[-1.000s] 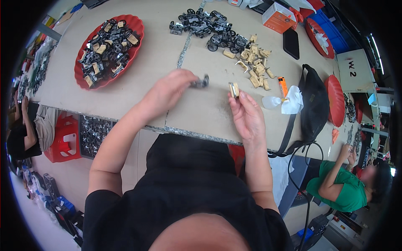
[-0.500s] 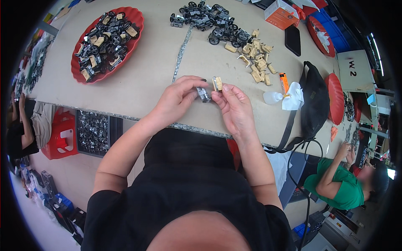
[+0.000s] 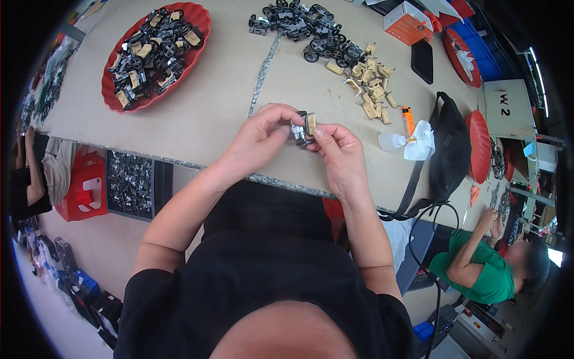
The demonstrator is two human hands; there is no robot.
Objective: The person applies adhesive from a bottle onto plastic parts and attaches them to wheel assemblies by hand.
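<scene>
Between my hands, just over the table's near edge, a small black-and-silver wheeled chassis (image 3: 298, 133) and a tan plastic part (image 3: 310, 124) are held against each other. My left hand (image 3: 263, 133) grips the chassis from the left with thumb and fingers. From the right, my right hand (image 3: 341, 152) pinches the tan part, its thumb at the lower end. Whether the two pieces are locked together I cannot tell. Loose tan parts (image 3: 373, 90) lie in a heap beyond my right hand, next to a pile of black wheeled chassis (image 3: 299, 24).
A red scalloped tray (image 3: 203, 42) at far left holds chassis with tan parts on them. To the right are a phone (image 3: 422, 61), an orange tube (image 3: 408, 119), a small white bottle (image 3: 391, 141), a tissue (image 3: 421, 140) and a black waist bag (image 3: 449, 149). A person in green (image 3: 478, 263) works at right.
The tan part in my right hand has moved left and down onto the chassis. Before, a gap showed between the two. The view has shifted slightly.
</scene>
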